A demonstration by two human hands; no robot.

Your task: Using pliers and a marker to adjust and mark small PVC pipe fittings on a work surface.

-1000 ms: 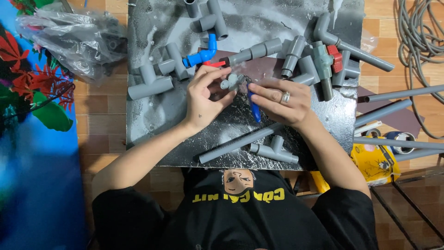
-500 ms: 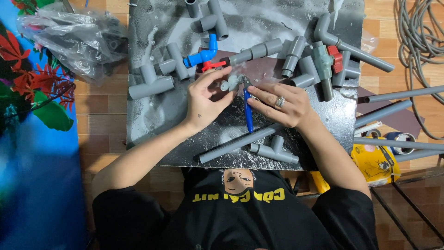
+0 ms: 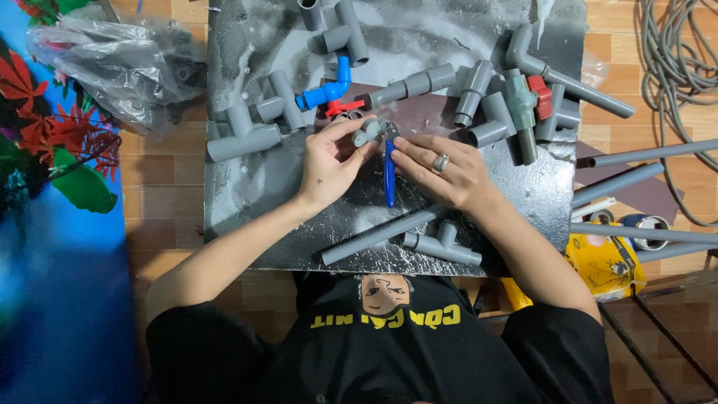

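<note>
Grey pipe fittings (image 3: 247, 138), blue elbow (image 3: 329, 90), red valve handle (image 3: 540, 96), blue-handled tool (image 3: 389, 179), black board (image 3: 247, 194), yellow bag (image 3: 602, 262), silver ring (image 3: 441, 161).

Fingers (image 3: 357, 147) cover part of the small grey fitting (image 3: 368, 133); the grey cable coil (image 3: 677, 82) runs off the right edge.

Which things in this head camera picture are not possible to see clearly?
- Small grey fitting: partly covered by left hand fingertips.
- Blue-handled tool: its tip is hidden between both hands; right hand covers one side.
- Plastic bag: contents blurred by crumpled film.
- Grey cable coil: cut off by the right edge.
</note>
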